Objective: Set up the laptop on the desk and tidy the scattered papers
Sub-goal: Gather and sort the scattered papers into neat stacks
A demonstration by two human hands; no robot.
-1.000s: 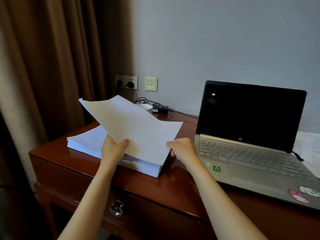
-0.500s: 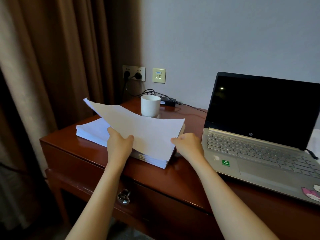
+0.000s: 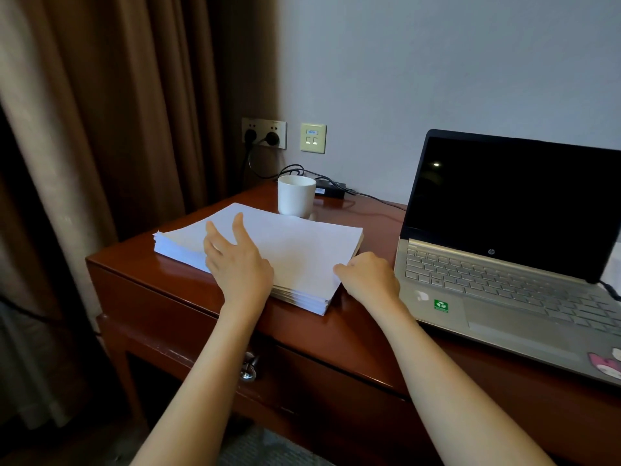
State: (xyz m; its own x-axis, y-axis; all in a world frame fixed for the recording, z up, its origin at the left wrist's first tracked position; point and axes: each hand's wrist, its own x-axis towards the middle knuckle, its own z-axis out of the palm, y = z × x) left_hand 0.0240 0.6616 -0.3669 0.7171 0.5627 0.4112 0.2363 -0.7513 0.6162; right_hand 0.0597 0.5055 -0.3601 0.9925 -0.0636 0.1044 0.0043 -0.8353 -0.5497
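A thick stack of white paper [image 3: 299,247] lies on the left part of the red-brown desk [image 3: 353,334], with the top sheet flat on it. My left hand [image 3: 238,264] hovers over the stack's near left side with its fingers spread and straight. My right hand [image 3: 369,280] is at the stack's right front edge, fingers curled, its thumb on the edge of the top sheet. An open silver laptop [image 3: 504,277] with a dark screen stands on the desk to the right of the stack.
A white mug [image 3: 295,196] stands just behind the stack, with a black power adapter [image 3: 331,190] and cables behind it. Wall sockets [image 3: 263,132] hold plugs. A brown curtain [image 3: 100,129] hangs left of the desk. A drawer handle [image 3: 248,369] sits below the desk edge.
The sheet that both hands held raised has come down flat onto the stack. My left hand has let go and opened above it. The view has shifted left.
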